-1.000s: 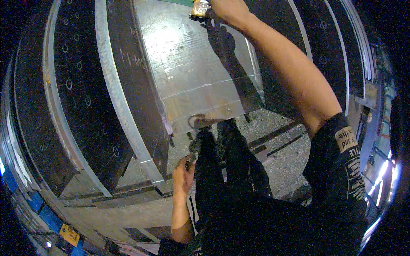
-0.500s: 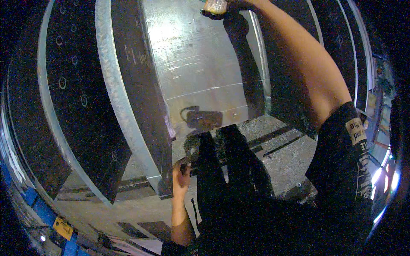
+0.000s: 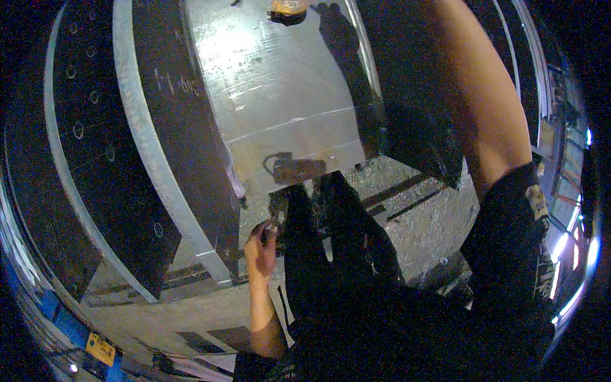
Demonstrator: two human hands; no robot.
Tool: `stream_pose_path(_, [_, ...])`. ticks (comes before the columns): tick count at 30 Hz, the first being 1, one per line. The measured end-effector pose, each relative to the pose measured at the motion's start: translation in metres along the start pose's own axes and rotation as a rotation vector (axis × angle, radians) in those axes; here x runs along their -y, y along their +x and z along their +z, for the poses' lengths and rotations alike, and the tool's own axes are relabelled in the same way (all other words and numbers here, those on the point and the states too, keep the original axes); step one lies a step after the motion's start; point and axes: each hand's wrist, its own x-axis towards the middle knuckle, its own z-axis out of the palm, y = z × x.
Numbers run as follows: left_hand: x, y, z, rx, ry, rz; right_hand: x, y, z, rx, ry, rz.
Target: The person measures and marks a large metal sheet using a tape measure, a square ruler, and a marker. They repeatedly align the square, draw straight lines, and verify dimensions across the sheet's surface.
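Note:
My left hand [image 3: 261,249] is low beside my left leg, its fingers curled together. What they hold, if anything, is too dark to make out. My right forearm [image 3: 487,83] reaches up along the right side and leaves the top edge, so that hand is out of sight. Its shadow, fingers apart, falls on the upper part of a bright metal plate [image 3: 286,89]. A yellow and black thing [image 3: 287,10], much like a tape measure, is against the plate at the top edge, partly cut off.
Upright dark steel plates with pale edges [image 3: 137,121] stand to the left, some with chalk rings. Low on the bright plate shows a dark oblong shape with a loop [image 3: 299,170]; I cannot tell whether it is a shadow. Rough grey floor [image 3: 414,223] lies below.
My right hand has left the yellow and black thing and gone out past the top edge. The view has shifted a little; my left hand stays low beside my leg.

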Motion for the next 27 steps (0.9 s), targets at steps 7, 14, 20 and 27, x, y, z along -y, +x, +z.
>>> stream_pose_path(7, [-0.038, -0.003, -0.001, -0.116, -0.390, -0.096, 0.048, -0.224, -0.033, -0.544, 0.539, -0.054])
stream_pose_path(14, [-0.107, 0.013, 0.015, -0.086, -1.276, 0.040, 0.026, -0.393, 0.090, 0.340, 1.102, 0.232])
stream_pose_path(20, [-0.090, 0.036, 0.038, -0.237, -1.258, -0.217, 0.050, -0.395, 0.208, 0.129, 1.352, 0.523])
stream_pose_path(27, [-0.104, 0.050, 0.048, -0.424, -1.038, -0.248, 0.084, -0.385, 0.237, -0.150, 1.457, 0.728])
